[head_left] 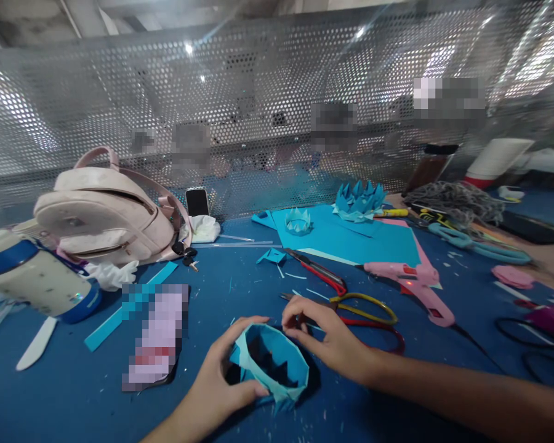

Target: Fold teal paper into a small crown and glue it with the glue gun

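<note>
A ring of folded blue paper, like a small crown [299, 364], stands low over the table in front of me. My left hand [228, 375] is wrapped round its left side, thumb in front and fingers behind. Just beyond its upper right edge is my right hand [330, 341], with thumb and fingertips pinched together. Whatever those fingertips hold, if anything, is too small to make out. Behind my right hand lie scissors with a yellow loop [388, 309] and a red loop, partly covered by the hand. A red-handled tool [321, 274] rests farther back.
A pink glue gun [420, 284] lies to the right, its cord trailing. Blue paper sheets [383, 246] carry two folded paper crowns. Leftward are a pink backpack [106, 209], a tumbler [37, 277], a blue strip [106, 329] and a phone-shaped lilac object [161, 332]. A perforated metal panel [258, 80] stands behind.
</note>
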`<state>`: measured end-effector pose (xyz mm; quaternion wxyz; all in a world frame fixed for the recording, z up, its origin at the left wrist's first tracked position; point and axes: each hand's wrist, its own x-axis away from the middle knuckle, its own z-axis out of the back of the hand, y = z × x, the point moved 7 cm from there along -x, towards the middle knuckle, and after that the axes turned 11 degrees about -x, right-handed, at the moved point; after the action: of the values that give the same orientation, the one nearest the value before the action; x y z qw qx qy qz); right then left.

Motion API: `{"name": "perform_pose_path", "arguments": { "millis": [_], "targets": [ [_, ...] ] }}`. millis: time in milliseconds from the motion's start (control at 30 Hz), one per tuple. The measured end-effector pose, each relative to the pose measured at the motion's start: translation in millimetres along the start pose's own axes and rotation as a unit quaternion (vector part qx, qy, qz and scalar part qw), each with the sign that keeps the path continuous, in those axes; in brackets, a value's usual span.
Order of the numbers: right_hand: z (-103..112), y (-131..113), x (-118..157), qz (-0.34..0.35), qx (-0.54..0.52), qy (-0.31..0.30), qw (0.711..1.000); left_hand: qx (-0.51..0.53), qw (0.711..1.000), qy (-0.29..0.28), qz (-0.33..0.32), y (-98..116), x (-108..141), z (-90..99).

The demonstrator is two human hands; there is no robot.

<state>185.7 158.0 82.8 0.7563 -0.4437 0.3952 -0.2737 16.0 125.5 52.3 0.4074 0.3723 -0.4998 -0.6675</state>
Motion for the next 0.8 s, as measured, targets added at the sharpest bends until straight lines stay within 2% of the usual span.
{"name": "perform_pose_path", "arguments": {
  "millis": [200,467,633,800],
  "targets": [
    [-2,-3,2,0.01,0.009,-0.015,1.0,0.034,0.998,0.046,-0.006,-2,-2,7.1],
    [-8,-2,0,-0.005,0.035,-0.057,0.998,0.129,0.989,0.069,-0.007,-7,-9,7.7],
    [-13,5,-1,-0.058,0.005,-0.071,0.996,0.194,0.98,0.048,-0.013,-10,-10,2.2],
    [-12,16,-3,-0.086,-0.055,-0.041,0.994,0.168,0.985,0.046,-0.008,-5,-9,1.8]
  ]
}}
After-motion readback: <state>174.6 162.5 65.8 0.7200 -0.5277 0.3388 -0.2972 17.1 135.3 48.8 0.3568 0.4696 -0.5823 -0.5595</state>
